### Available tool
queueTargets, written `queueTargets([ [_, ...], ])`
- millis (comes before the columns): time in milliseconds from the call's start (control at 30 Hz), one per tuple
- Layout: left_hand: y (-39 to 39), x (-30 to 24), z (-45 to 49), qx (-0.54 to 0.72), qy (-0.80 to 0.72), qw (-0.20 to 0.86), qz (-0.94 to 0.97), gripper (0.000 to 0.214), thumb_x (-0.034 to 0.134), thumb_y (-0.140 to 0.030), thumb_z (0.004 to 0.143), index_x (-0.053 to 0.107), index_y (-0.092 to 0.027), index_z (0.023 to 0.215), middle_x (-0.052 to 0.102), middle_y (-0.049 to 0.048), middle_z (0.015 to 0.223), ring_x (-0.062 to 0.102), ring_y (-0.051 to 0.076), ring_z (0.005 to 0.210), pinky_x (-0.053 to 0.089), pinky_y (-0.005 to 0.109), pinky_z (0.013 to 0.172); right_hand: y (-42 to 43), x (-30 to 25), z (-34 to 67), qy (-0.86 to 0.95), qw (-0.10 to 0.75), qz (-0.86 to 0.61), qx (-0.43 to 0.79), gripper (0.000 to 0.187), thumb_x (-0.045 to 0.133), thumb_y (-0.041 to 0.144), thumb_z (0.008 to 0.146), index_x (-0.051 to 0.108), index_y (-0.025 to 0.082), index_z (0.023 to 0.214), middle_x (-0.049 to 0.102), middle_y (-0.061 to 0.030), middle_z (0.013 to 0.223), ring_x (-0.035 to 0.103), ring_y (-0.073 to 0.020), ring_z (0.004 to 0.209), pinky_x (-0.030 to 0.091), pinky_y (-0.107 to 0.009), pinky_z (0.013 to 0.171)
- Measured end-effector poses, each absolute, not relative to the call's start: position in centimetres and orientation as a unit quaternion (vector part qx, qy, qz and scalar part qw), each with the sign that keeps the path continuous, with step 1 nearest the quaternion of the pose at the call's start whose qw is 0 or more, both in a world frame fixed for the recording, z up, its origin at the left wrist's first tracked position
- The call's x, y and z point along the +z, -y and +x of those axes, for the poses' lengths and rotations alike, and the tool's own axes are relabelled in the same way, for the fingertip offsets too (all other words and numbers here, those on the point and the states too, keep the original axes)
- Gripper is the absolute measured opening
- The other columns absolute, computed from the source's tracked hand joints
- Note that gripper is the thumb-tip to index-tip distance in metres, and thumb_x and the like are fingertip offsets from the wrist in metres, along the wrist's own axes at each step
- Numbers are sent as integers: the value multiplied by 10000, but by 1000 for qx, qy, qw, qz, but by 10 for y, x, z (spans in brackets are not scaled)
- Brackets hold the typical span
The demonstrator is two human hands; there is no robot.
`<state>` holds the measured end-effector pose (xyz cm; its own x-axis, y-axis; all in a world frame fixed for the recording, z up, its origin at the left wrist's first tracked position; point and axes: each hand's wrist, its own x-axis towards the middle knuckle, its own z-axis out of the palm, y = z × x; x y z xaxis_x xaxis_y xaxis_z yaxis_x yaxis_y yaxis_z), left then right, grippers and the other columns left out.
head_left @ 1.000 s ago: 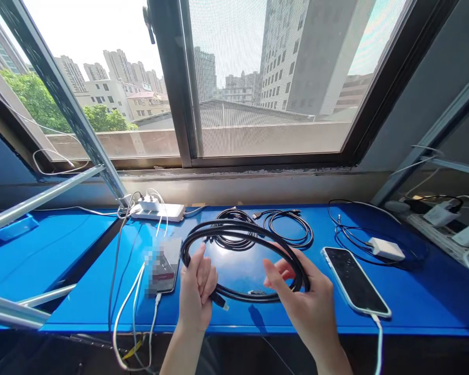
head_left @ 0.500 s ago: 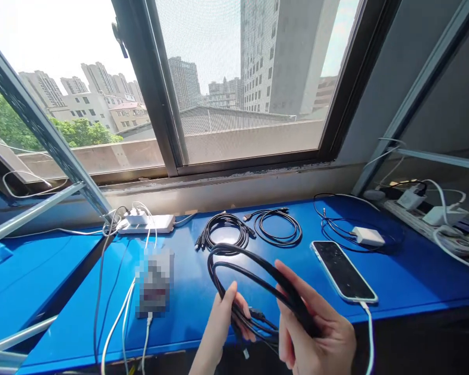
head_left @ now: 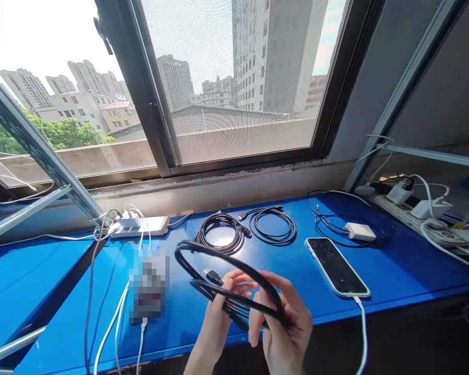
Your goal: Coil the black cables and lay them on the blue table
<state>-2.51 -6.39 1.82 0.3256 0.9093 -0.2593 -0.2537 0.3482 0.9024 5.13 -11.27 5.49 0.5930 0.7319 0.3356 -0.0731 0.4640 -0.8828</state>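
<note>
A black cable (head_left: 233, 259), gathered in loose loops, is held in front of me above the desk edge. My left hand (head_left: 218, 312) grips its strands on the left, thumb up and fingers curled behind them. One black plug (head_left: 213, 276) with a metal tip sticks out just above my left thumb. My right hand (head_left: 285, 325) is wrapped round the right end of the loops. Both hands are close together, and the cable partly hides the fingers. Beyond them lie a thicker coiled black cable (head_left: 204, 235) and a thinner coiled cable (head_left: 274, 241).
On the blue desk (head_left: 187, 323), a phone (head_left: 338, 268) with a white cord lies to the right. Behind it is a white adapter (head_left: 359, 231) with black wire. A blurred-out device (head_left: 149, 286) and a white power strip (head_left: 158, 226) are at left. Metal posts flank the window.
My right hand has moved left, closer to my left hand, bringing the loops together. A plug now shows above my left thumb. The whole view has shifted slightly.
</note>
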Motion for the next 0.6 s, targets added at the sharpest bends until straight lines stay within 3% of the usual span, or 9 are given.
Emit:
queueTargets([
  [100, 60, 16, -33, 474, -413, 677, 383, 494, 660, -601, 676, 599, -179, 926, 726, 75, 850, 689, 265, 854, 519, 356, 813, 84, 46, 73, 287, 771, -463, 331, 364, 583, 464, 816, 645, 198, 1057, 551, 62, 469, 383, -60, 270, 342, -174, 288],
  [167, 56, 11, -40, 491, -432, 643, 399, 467, 613, -590, 733, 568, -176, 945, 673, 15, 618, 699, 245, 761, 512, 344, 797, 66, 33, 87, 280, 733, -509, 355, 461, 669, 467, 697, 635, 163, 1042, 614, 25, 592, 422, -70, 318, 358, -191, 286],
  [267, 47, 6, -53, 442, -476, 621, 439, 512, 550, -618, 765, 561, -157, 988, 496, -66, 391, 687, 230, 616, 511, 309, 706, 53, 6, 98, 310, 673, -579, 340, 538, 682, 436, 647, 626, 151, 1100, 665, -33, 792, 466, -79, 367, 403, -223, 315],
  [400, 37, 9, -70, 319, -503, 657, 462, 648, 576, -707, 666, 569, -134, 967, 424, -90, 337, 619, 209, 440, 475, 271, 535, 54, -21, 102, 392, 611, -620, 298, 633, 671, 430, 663, 595, 142, 1222, 680, -61, 864, 449, -79, 387, 424, -244, 350],
  [600, 33, 13, -75, 261, -485, 685, 477, 652, 605, -750, 606, 547, -165, 890, 438, -87, 336, 632, 182, 477, 478, 237, 587, 56, -29, 102, 406, 613, -613, 288, 580, 674, 461, 695, 640, 165, 1193, 678, -58, 862, 407, -68, 391, 440, -244, 370],
])
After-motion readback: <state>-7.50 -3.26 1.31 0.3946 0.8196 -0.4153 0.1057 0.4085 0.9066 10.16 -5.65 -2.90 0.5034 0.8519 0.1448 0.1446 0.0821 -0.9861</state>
